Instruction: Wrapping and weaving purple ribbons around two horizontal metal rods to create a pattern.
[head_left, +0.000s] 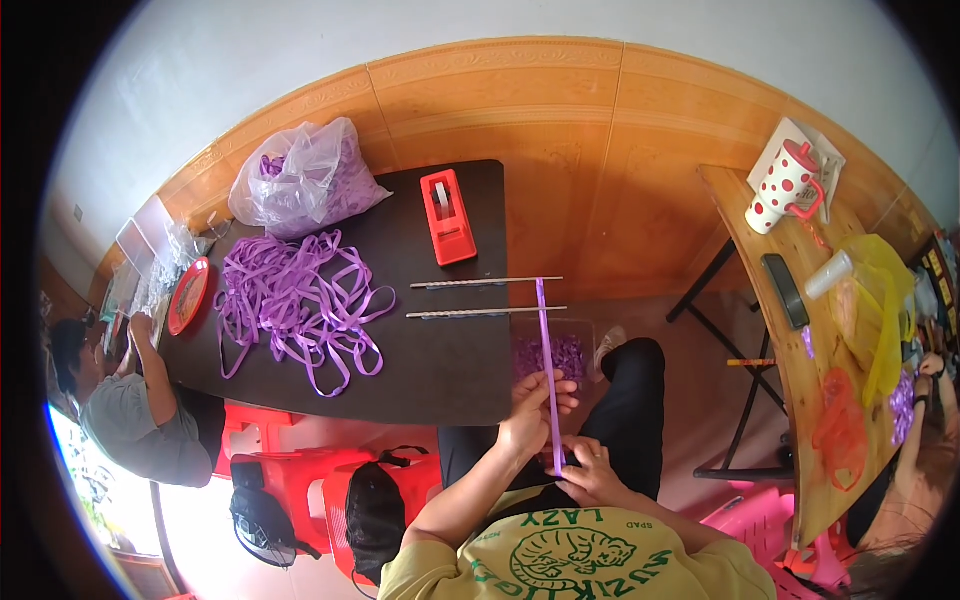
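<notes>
Both grips on purple ribbon (548,370)

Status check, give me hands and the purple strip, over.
Left hand shut on long purple ribbon strip, mid-length. Right hand pinching its near end. Strip stretched taut over two metal rods at the table edge.

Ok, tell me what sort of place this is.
Probably a small home workshop for hand piecework: a dark table heaped with loose purple ribbons, a plastic bag of more, and a red tape dispenser.

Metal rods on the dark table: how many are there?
2. One metal rod lies farther from the person, the other rod nearer; both stick out past the table edge, side by side.
</notes>
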